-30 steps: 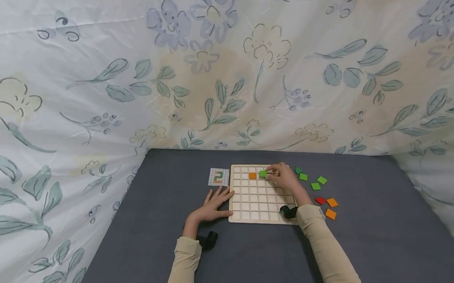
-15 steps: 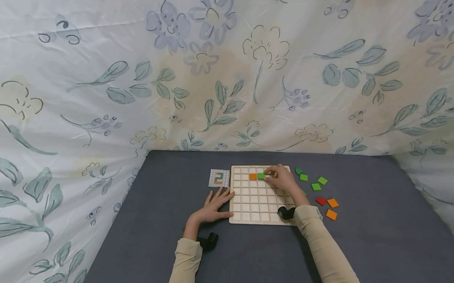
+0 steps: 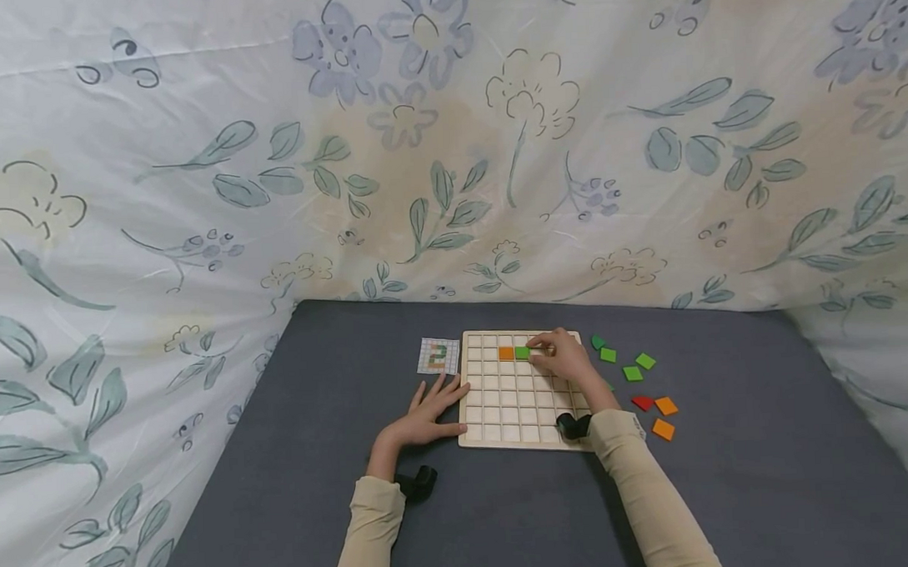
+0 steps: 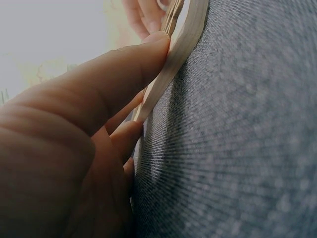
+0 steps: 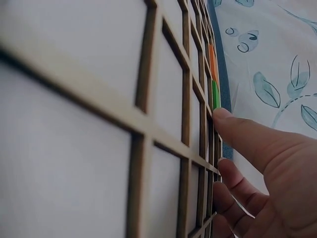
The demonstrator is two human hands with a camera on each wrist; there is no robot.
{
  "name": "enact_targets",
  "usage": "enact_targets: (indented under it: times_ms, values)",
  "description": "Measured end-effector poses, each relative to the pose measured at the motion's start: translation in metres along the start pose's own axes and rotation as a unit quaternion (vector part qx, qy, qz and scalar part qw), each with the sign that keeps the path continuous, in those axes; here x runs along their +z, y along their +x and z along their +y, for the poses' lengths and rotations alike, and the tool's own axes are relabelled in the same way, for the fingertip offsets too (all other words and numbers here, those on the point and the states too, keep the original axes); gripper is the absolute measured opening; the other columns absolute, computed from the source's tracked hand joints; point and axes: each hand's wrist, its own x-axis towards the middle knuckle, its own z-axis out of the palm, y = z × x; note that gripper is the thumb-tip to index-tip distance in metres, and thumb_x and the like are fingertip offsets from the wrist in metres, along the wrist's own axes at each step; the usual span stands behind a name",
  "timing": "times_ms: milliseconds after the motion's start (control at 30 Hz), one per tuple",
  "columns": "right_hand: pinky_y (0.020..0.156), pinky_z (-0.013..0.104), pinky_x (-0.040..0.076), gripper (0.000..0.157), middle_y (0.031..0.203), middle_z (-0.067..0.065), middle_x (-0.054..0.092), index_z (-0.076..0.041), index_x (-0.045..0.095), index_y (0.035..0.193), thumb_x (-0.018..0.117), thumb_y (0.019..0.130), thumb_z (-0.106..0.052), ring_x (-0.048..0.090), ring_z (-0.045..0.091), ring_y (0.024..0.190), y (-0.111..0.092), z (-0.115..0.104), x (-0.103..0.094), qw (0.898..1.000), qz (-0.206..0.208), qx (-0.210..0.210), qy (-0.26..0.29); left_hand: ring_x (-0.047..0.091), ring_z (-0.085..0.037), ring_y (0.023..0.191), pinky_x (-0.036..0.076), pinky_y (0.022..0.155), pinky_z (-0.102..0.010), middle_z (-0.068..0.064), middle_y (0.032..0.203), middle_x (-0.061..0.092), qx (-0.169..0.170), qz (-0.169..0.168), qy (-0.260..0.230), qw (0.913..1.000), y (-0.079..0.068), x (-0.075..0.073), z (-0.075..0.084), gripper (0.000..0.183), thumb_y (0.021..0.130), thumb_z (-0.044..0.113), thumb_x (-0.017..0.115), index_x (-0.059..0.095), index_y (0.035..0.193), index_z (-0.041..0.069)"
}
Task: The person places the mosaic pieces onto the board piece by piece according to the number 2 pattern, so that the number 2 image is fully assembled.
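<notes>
A light wooden grid board [image 3: 499,415] lies on the dark cloth. In one of its upper rows an orange tile [image 3: 506,353] and a green tile [image 3: 522,353] sit side by side. My right hand [image 3: 565,359] reaches over the board's upper right, thumb and forefinger pinching the green tile at its right end. In the right wrist view the thumb tip [image 5: 223,113] overlaps that tile and the other fingers bend loosely below. My left hand [image 3: 423,415] is spread, its fingertips and thumb resting on the board's left edge.
A small gridded card with a coloured pattern [image 3: 436,356] lies left of the board. To the right are several loose pieces: green tiles [image 3: 633,374], a dark green piece [image 3: 597,342], a red piece [image 3: 642,403] and orange tiles [image 3: 663,429]. A floral curtain [image 3: 449,150] hangs behind.
The right hand has brought the green tile slightly left and down, against the orange one. Over the last half second little differs. The left hand has stayed on the board's edge.
</notes>
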Motion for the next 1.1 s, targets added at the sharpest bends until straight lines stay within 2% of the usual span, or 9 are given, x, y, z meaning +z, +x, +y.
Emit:
enact_targets:
  times_ms: [300, 467, 800, 1100]
  values:
    - [0.063, 0.033, 0.038, 0.029, 0.099, 0.013, 0.051, -0.01, 0.066, 0.114, 0.067, 0.086, -0.02, 0.045, 0.022, 0.077, -0.001, 0.003, -0.004, 1.0, -0.01, 0.0, 0.023, -0.007, -0.028, 0.143, -0.012, 0.112, -0.053, -0.006, 0.156, 0.008, -0.003, 0.002, 0.002, 1.0, 0.001, 0.0, -0.001, 0.071, 0.092, 0.038, 0.056, 0.02, 0.15, 0.019]
    - [0.063, 0.033, 0.041, 0.03, 0.1, 0.016, 0.051, -0.006, 0.065, 0.114, 0.067, 0.086, -0.016, 0.046, 0.023, 0.08, -0.004, 0.004, -0.008, 0.999, 0.001, -0.022, 0.025, -0.007, -0.028, 0.143, -0.012, 0.112, -0.053, -0.006, 0.156, 0.008, -0.006, 0.002, 0.003, 1.0, 0.001, 0.001, 0.0, 0.071, 0.092, 0.038, 0.056, 0.02, 0.15, 0.018]
    - [0.068, 0.041, 0.048, 0.03, 0.101, 0.022, 0.05, -0.001, 0.065, 0.114, 0.067, 0.086, -0.013, 0.05, 0.031, 0.086, -0.009, 0.014, -0.021, 0.999, 0.021, -0.023, 0.013, -0.007, -0.027, 0.143, -0.012, 0.112, -0.053, -0.005, 0.156, 0.008, -0.006, -0.002, 0.003, 1.0, 0.001, 0.0, 0.0, 0.071, 0.092, 0.04, 0.056, 0.02, 0.15, 0.019]
    - [0.057, 0.032, 0.031, 0.032, 0.101, 0.02, 0.051, -0.005, 0.065, 0.114, 0.068, 0.085, -0.018, 0.039, 0.023, 0.071, -0.014, 0.023, -0.035, 0.999, 0.038, 0.0, -0.022, -0.007, -0.028, 0.143, -0.012, 0.112, -0.053, -0.006, 0.156, 0.009, -0.007, 0.0, 0.004, 1.0, 0.0, 0.0, 0.002, 0.071, 0.092, 0.039, 0.056, 0.021, 0.15, 0.019]
